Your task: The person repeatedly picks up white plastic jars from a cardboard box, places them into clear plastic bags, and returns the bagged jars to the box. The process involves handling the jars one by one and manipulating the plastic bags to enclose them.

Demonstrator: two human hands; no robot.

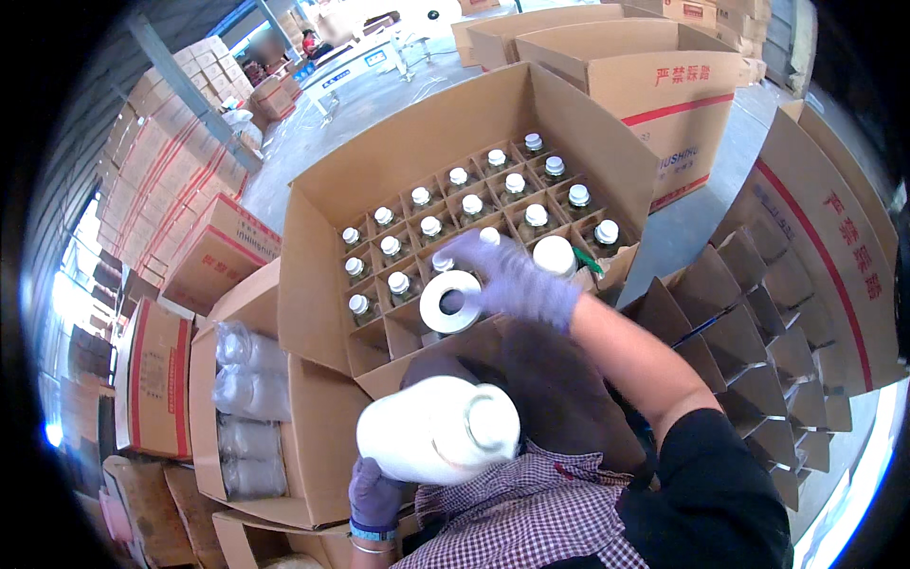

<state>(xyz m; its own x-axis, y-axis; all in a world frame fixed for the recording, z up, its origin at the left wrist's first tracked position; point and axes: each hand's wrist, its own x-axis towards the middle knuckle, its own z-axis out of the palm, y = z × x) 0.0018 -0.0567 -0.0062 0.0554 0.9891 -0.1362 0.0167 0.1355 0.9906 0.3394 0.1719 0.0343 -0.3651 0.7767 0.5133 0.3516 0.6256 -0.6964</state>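
My left hand (375,495), in a purple glove, is closed around the lower end of a large white bottle (417,431), tilted over my lap with its neck to the right. My gloved right hand (519,277) reaches over an open carton (327,237) with fingers apart and blurred by motion. Its thumb overlaps a white ring (434,318) with a dark centre; whether it touches the ring is unclear. In the carton's cardboard cells stand several clear bottles with white caps (472,203). A larger white round top (554,257) shows beside my right wrist.
An open carton with cardboard dividers (730,332) stands at right. To the left, a carton (301,436) holds plastic-wrapped bottles (251,379). More open cartons (664,90) are beyond, with stacked boxes (161,180) at far left. A small green piece (588,262) lies by the carton's right side.
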